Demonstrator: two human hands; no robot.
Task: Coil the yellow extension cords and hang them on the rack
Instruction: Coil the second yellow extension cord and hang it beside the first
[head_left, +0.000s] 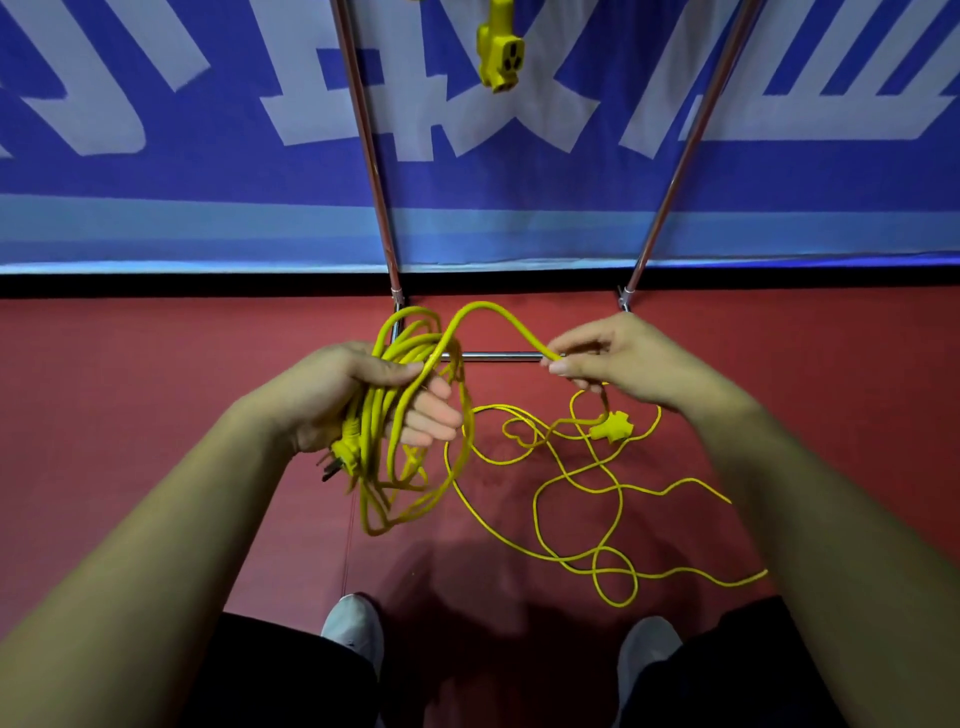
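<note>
1. Head view: the left hand (358, 395) is closed round a coiled bundle of thick yellow extension cord (395, 467). Several loops are gathered and hang from the fist, their long axis running toward the feet. A yellow pronged plug (345, 452) points down-left beside the wrist.
2. From the bundle a free strand is arched up and rightward.
3. A yellow multi-outlet socket (500, 49) hangs long-axis vertical between the uprights of the chrome tube rack (374, 145), so one cord is judged to be hung.
4. The strand is pinched between thumb and fingertips of the right hand (623, 364).
5. Loose yellow cord (576, 488) is sprawled in tangles on the red floor (156, 374), with a flat yellow socket end (615, 428) lying crosswise. Whether it belongs to the held cord cannot be told.
6. Roughly half is judged done; the remaining coiling and the hanging are left.
</note>
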